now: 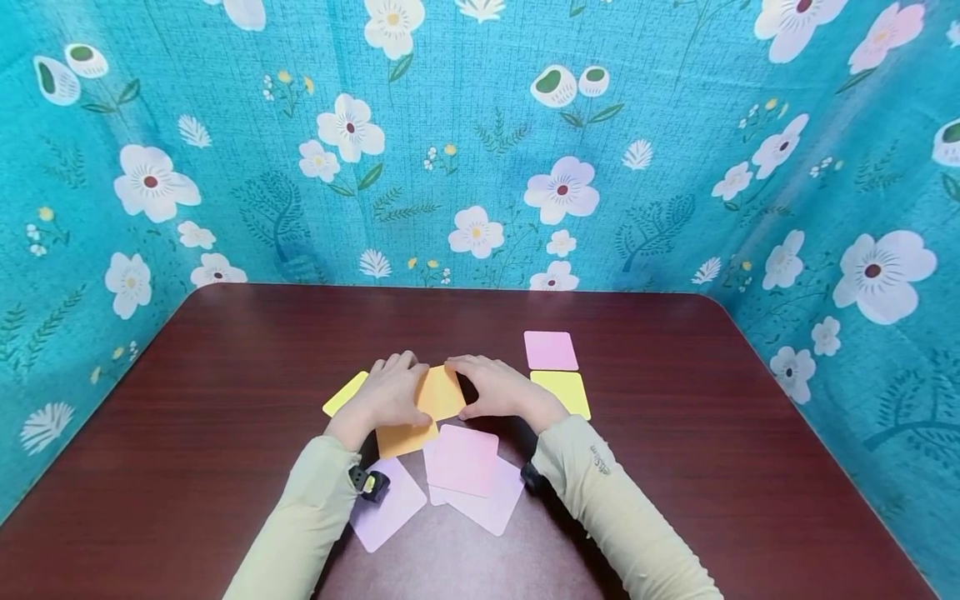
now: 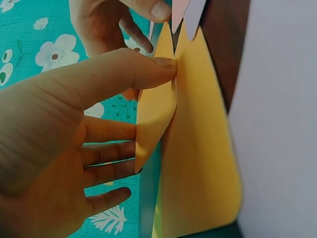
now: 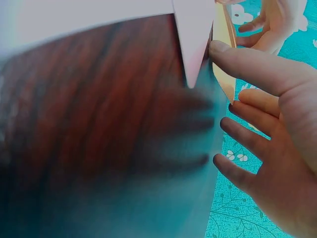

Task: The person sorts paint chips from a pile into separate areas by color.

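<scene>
Between both hands, in the head view, an orange square card [image 1: 441,393] is held a little off the table and looks bent. My left hand [image 1: 386,393] pinches its left side, thumb on the near edge and fingers along the far edge, as the left wrist view also shows with the card [image 2: 157,109]. At the card's right side, my right hand [image 1: 501,388] holds it between thumb and fingertips. A second orange card [image 1: 405,440] lies just below the left hand. Nearer lie a pink card [image 1: 467,457] over purple cards [image 1: 495,502], and another purple card [image 1: 390,504] by the left wrist.
A yellow card [image 1: 347,392] lies left of the left hand, partly behind it. Beyond the right wrist, a pink card [image 1: 551,350] lies above another yellow card [image 1: 564,392]. The dark wooden table [image 1: 675,467] meets a teal flowered cloth [image 1: 480,150] behind.
</scene>
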{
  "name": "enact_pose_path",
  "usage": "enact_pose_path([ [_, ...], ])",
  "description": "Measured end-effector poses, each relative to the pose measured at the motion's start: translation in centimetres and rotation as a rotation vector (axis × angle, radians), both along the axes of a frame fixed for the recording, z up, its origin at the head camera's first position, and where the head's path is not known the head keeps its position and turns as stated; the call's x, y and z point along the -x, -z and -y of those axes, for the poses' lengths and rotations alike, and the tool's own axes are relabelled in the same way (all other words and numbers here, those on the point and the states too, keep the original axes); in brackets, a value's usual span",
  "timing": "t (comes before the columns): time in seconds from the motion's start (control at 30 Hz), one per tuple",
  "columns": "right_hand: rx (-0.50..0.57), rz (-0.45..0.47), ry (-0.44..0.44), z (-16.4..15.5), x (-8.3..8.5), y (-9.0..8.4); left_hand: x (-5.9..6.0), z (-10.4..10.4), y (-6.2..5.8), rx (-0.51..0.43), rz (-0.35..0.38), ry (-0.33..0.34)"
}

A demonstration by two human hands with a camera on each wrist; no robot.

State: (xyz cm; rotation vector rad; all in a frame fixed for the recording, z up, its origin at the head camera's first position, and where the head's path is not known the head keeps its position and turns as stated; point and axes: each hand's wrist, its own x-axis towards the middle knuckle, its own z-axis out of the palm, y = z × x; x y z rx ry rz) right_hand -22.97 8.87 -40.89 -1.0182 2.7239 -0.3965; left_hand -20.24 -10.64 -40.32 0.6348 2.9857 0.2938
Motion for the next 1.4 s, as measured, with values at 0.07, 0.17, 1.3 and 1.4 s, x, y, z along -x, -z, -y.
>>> enact_pose_path([
  [0.07,0.002,0.007,0.003,0.0,0.0,0.0,0.0,0.0,0.0,-0.011,0.009,0.007],
  [0.17,0.006,0.008,0.009,0.1,-0.1,-0.1,0.0,0.0,0.0,-0.024,0.029,0.011],
  [1.3,0.093,-0.019,0.106,-6.0,-0.8,-1.9,-0.1,-3.3,-0.5,-0.068,0.022,0.058],
  [1.4,0.101,-0.023,0.118,-6.5,-1.1,-2.1,-0.2,-3.7,-0.7,-0.074,0.011,0.090],
])
